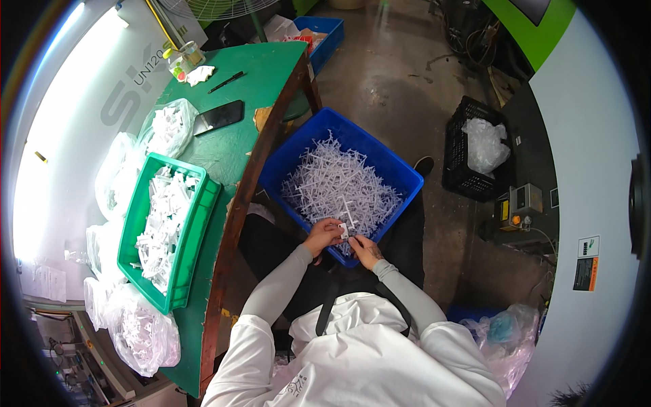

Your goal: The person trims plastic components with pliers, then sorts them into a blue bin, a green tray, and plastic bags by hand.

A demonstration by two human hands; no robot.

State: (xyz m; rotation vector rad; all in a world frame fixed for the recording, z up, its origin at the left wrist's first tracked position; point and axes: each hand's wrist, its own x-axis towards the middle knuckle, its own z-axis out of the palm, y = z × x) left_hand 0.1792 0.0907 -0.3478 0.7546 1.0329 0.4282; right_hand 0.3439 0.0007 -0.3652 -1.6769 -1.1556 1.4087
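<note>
Over the near edge of a blue bin (405,209), my two hands come together. Between the thumb and fingers of my left hand (324,236) is a small white plastic part (344,231). My right hand (367,252) is closed, its fingertips pinching at the lower end of that same part; the exact grip is too small to make out. A heap of thin, branched white plastic pieces (339,176) fills much of the bin. One larger branched piece stands out just above my fingers.
At the left, a green table (227,152) carries a green tray (178,298) of white parts, clear bags (142,332) of more parts, a phone (220,117) and a pen (226,82). A black crate (461,176) stands on the floor at right, and a blue box (332,30) beyond the table.
</note>
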